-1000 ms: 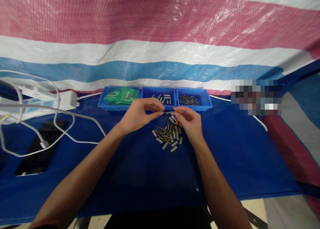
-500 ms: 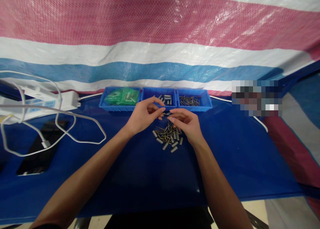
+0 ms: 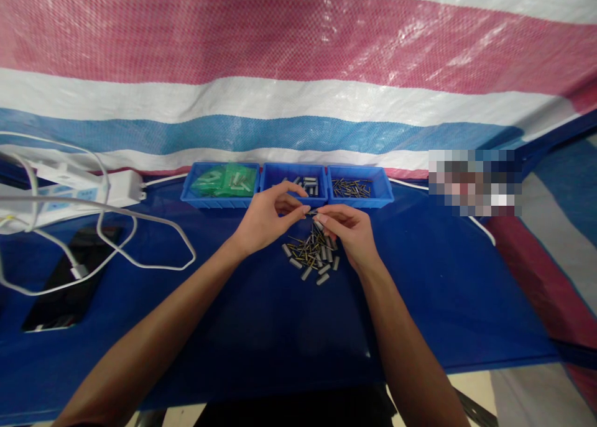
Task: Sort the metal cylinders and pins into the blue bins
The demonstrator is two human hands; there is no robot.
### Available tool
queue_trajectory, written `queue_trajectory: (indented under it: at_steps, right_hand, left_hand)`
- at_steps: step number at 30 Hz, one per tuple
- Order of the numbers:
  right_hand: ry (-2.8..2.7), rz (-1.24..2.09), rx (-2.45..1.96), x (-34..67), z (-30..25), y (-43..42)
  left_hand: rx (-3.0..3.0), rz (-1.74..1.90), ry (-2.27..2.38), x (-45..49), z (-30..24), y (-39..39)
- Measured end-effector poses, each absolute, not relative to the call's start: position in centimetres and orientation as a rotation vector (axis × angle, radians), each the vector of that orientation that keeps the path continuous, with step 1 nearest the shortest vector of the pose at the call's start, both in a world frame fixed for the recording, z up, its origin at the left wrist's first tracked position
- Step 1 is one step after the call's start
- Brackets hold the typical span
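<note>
Above the pile, my left hand (image 3: 268, 219) pinches one end of a thin metal pin (image 3: 311, 212) between thumb and finger. My right hand (image 3: 349, 231) closes on its other end, with the fingertips almost meeting; the grip hides whether a second part is there. Below them lies a loose pile of thin gold-and-dark metal pins (image 3: 308, 251) mixed with short grey cylinders (image 3: 323, 279). Behind the hands stand three blue bins: the left bin (image 3: 219, 202) holds green plastic bags (image 3: 228, 179), the middle bin (image 3: 291, 168) grey cylinders, the right bin (image 3: 361, 201) thin metal pins.
A white power strip (image 3: 88, 197) with looped white cables (image 3: 153, 267) lies on the left, partly over a black phone (image 3: 65, 284). A striped plastic sheet (image 3: 298, 41) hangs behind the blue tabletop (image 3: 261, 327). On the right is a blurred patch (image 3: 473, 183).
My hands have drawn slightly closer together, and less of the pin shows between the fingertips. The whole view has shifted slightly.
</note>
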State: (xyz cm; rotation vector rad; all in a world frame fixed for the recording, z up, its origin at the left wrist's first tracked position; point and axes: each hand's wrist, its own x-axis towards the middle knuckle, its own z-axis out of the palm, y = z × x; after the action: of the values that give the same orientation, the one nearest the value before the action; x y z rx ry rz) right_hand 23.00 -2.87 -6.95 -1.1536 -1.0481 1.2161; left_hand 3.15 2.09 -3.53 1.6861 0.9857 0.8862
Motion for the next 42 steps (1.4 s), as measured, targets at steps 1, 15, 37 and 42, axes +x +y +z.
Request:
queue_trajectory:
  at_steps: [1,15,37,42]
  right_hand:
    - [-1.041,1.185,-1.168,23.1,-6.9,-2.8]
    - [-1.02,0.745,-1.304,24.4,-7.1,-2.4]
    - [-1.067,0.899,-1.275,23.5,-7.2,-2.5]
    - [-1.141,1.01,-1.227,23.1,-7.0,-2.7]
  left_hand:
    - [1.741,0.864,0.994,3.0,-3.5,2.2]
    - [2.251,0.326,0.778,1.9,-4.5,2.5]
    - [2.093,0.683,0.775,2.0,-3.5,2.8]
    - [1.858,0.841,0.802,2.4,-3.7,2.7]
